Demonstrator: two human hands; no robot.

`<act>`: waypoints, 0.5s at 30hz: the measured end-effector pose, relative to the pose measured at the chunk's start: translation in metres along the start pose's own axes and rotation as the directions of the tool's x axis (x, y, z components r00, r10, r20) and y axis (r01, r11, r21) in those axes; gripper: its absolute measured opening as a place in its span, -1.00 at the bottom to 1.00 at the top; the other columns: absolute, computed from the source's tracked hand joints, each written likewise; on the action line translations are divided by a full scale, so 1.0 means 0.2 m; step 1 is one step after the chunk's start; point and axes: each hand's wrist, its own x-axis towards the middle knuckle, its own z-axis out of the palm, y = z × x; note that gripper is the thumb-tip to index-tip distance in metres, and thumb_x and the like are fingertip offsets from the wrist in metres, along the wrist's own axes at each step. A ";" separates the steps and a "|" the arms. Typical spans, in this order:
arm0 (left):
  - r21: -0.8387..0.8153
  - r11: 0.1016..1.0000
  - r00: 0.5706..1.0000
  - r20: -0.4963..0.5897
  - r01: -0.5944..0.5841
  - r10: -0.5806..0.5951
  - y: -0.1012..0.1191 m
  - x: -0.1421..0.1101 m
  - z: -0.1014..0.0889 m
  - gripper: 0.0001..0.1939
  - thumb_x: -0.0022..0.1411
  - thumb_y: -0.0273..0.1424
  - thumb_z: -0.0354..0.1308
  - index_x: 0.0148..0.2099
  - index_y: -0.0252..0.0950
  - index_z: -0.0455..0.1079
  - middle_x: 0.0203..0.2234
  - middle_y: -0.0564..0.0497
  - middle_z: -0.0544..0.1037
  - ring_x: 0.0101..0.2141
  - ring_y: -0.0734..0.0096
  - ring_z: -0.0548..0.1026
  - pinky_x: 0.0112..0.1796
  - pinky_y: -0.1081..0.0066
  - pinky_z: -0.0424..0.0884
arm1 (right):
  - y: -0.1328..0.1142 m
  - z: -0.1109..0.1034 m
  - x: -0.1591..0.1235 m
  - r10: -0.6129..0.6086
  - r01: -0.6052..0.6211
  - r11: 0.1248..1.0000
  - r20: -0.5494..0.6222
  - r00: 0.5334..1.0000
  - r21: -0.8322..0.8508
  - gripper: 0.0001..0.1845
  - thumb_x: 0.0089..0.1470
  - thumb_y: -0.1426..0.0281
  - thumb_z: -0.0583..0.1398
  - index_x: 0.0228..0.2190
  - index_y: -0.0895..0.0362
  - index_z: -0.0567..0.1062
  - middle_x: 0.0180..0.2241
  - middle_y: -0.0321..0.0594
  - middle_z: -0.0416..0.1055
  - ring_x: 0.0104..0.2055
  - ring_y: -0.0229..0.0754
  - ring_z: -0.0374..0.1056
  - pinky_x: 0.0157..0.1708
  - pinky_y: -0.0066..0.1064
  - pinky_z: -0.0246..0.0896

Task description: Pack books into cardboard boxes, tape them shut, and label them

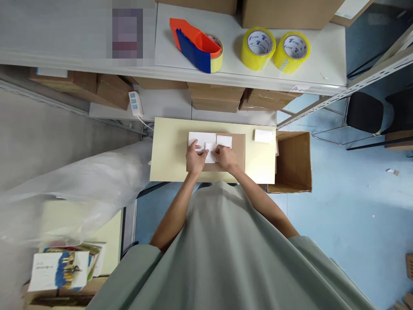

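Observation:
A flat brown cardboard box (pixel 239 150) lies on the pale yellow table in front of me. White label-like rectangles rest on it, a larger one (pixel 201 136) at left and another (pixel 223 140) at right. Between my hands is a small white label (pixel 210 156), overlapping the larger one. My left hand (pixel 195 161) has its thumb at the label's left edge, with its index finger raised over the larger rectangle. My right hand (pixel 226 158) pinches the label's right side, fingers bent together. The fingertips partly cover the pieces, and any print is too small to read.
A white stack (pixel 263 136) sits at the table's (pixel 171 150) right end. Beside it on the floor stands an open carton (pixel 292 165). On the shelf are yellow tape rolls (pixel 258 48) and an orange-blue tape dispenser (pixel 197 45). Plastic sheeting (pixel 97 176) bulges at left.

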 end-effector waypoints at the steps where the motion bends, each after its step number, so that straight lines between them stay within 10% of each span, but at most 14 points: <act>1: 0.006 1.000 1.000 -0.013 -0.008 0.008 -0.01 0.00 0.00 -0.30 0.27 -0.46 0.49 0.40 -0.21 0.41 0.06 -0.10 0.70 -0.30 0.33 0.71 -0.06 0.27 0.67 | -0.01 -0.02 0.02 0.014 -0.014 1.000 -0.002 1.000 -0.010 -0.76 0.55 0.19 0.22 -0.07 0.03 0.66 -0.02 -0.10 0.74 0.04 0.02 0.65 0.00 -0.29 0.45; 15: -0.071 0.996 0.989 0.130 -0.059 0.068 -0.08 0.00 -0.03 -0.40 0.21 -0.64 0.34 0.27 -0.22 0.49 0.11 -0.10 0.61 -0.22 0.36 0.73 -0.02 0.27 0.70 | -0.08 -0.04 -0.03 -0.013 0.024 0.995 0.109 0.994 -0.095 -0.71 0.47 0.19 0.32 0.10 0.05 0.57 0.07 -0.04 0.71 0.13 0.05 0.63 0.07 -0.28 0.45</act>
